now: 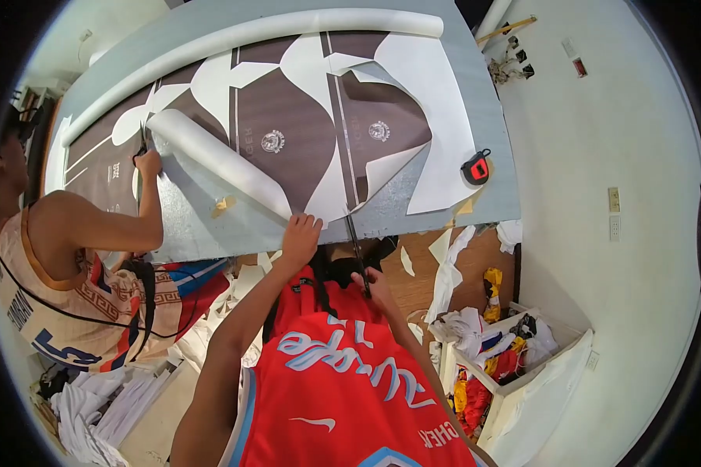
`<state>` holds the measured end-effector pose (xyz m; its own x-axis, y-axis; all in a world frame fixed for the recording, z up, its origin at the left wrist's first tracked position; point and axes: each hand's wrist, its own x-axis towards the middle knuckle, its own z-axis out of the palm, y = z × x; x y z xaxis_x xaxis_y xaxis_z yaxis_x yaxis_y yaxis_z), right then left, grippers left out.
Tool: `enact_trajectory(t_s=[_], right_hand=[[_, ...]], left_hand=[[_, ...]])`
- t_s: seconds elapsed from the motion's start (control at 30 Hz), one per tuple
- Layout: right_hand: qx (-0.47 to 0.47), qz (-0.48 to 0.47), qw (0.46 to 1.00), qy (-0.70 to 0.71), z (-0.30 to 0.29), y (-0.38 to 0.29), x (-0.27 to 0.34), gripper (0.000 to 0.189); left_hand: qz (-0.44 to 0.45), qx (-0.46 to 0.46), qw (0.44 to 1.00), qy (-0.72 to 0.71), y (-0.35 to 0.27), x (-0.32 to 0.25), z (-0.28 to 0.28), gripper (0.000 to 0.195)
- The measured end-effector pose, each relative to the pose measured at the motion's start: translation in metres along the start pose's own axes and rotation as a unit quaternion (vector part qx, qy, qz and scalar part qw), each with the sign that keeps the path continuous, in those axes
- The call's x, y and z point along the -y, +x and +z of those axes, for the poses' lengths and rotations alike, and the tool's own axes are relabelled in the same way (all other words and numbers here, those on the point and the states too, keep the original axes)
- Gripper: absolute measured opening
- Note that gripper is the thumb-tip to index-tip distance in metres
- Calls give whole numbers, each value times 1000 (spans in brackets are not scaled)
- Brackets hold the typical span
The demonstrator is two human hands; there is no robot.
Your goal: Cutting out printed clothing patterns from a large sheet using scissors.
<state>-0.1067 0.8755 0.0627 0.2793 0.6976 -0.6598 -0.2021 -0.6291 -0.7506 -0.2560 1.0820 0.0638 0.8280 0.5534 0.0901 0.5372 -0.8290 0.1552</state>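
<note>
My left hand (302,238) presses on the near edge of a white and dark brown printed sheet (286,140), at the lower end of a rolled-up part (222,166). In my right hand (375,287) is a pair of black scissors (356,248), its blades at the sheet's near edge, to the right of my left hand. Just beyond the blades, a cut brown panel (385,117) lies with its right side curled up, its white back showing. Whether the blades are apart is too small to tell.
At the left, a co-worker's hand (148,163) holds scissors at the same sheet. A red and black tape measure (475,168) lies on the grey table (499,146) at the right. Paper scraps (444,280) and a wooden bin (502,388) of cloth are below.
</note>
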Motion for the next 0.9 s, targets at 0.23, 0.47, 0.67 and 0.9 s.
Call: enact_trajectory(t_s=[0.23,0.47,0.67,0.9], right_hand=[[-13,9,1000,26,9,5,-5,39],[-42,-14,999,-3,21,-2,-15,41],[-47,-36,998,2,19,-10,-30,30],[-44,-21,998,48,20,-23,-13,38]], left_hand=[[-9,46,999,-22,6,-9,-8,19],[25,7,999,34,14,-19,-8,14],[20,28,998,-45,7,-34,-6,33],[25,41,999,-22,-1,-40,-11,46]])
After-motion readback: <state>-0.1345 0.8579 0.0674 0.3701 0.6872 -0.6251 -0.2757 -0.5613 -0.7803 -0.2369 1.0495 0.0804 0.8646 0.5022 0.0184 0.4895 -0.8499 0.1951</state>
